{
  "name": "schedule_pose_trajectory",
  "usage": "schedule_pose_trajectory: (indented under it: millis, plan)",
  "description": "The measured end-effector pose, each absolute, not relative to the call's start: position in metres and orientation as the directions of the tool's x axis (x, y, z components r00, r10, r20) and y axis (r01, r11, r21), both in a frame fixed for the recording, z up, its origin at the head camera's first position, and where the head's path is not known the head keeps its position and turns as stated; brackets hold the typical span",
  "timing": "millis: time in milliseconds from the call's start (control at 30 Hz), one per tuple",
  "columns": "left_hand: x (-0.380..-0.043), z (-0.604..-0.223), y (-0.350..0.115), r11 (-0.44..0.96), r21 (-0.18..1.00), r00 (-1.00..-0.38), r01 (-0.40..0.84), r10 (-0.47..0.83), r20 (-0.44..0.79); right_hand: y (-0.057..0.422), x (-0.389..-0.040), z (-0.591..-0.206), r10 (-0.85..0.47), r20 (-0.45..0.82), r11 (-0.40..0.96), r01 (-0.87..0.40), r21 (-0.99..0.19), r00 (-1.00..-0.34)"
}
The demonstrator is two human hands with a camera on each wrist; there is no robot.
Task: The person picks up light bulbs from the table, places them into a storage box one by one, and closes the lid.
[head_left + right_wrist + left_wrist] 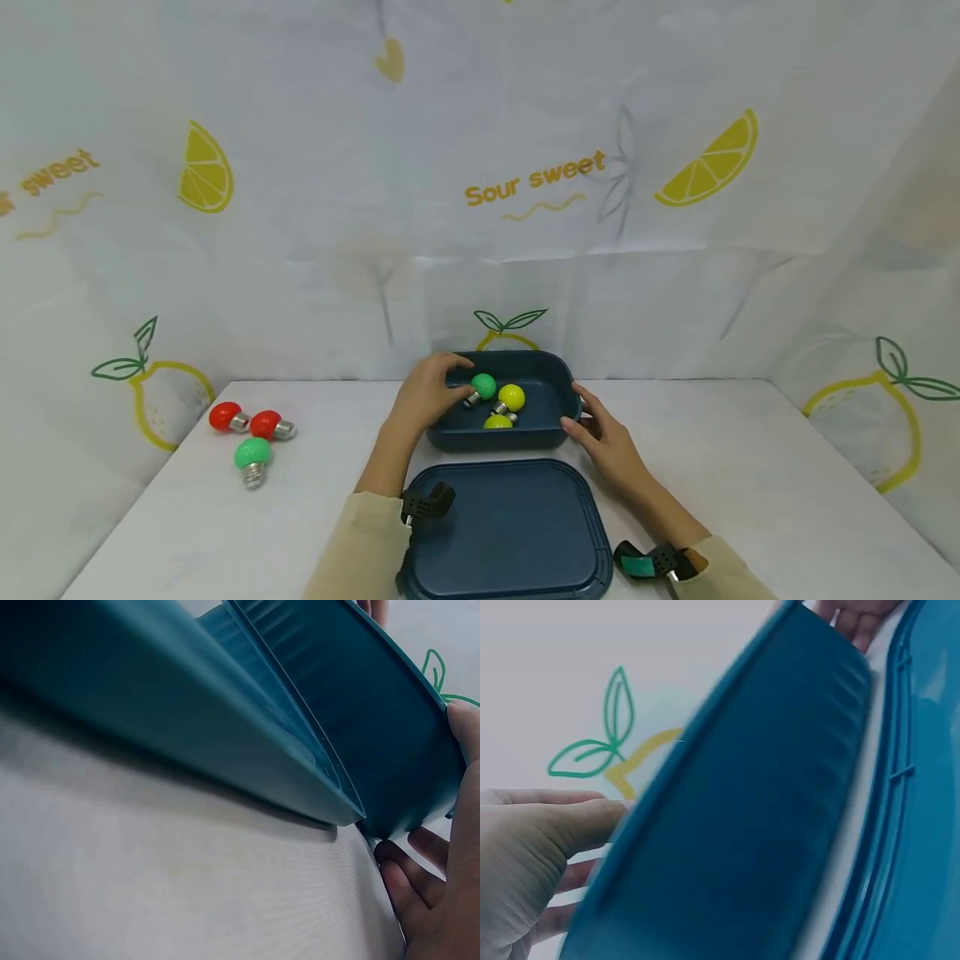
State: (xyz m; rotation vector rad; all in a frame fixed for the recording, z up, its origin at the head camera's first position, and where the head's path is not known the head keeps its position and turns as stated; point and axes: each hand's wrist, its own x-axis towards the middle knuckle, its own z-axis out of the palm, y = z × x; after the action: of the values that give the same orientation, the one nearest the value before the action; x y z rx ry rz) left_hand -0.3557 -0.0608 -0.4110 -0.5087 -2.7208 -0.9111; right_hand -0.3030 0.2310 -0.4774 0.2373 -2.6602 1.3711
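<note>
A dark blue rectangular box (457,439) stands at the back middle of the table. Inside it lie a green bulb (483,385), a yellow bulb (512,397) and a second yellow bulb (498,422), half hidden by the front wall. My left hand (429,392) grips the box's left end, its fingertips and thumb at the rim. At the right end my right hand (609,442) holds the box, thumb on the rim and fingers low against the wall in the right wrist view. Directly in front lies a matching lid (506,529).
On the left of the white table (172,508) lie two red bulbs (225,415) and another green bulb (252,452). A white curtain (322,208) printed with lemons rises behind the table and on both sides.
</note>
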Motion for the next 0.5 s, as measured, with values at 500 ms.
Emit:
schedule_pose_trajectory:
  millis: [500]
  plan:
    - [-0.321,-0.376,-0.079,0.753,0.512,-0.897,0.412,0.238,0.371,0.231,-0.303,-0.475,-0.084,0.210,0.555,-0.220,-0.802,-0.974]
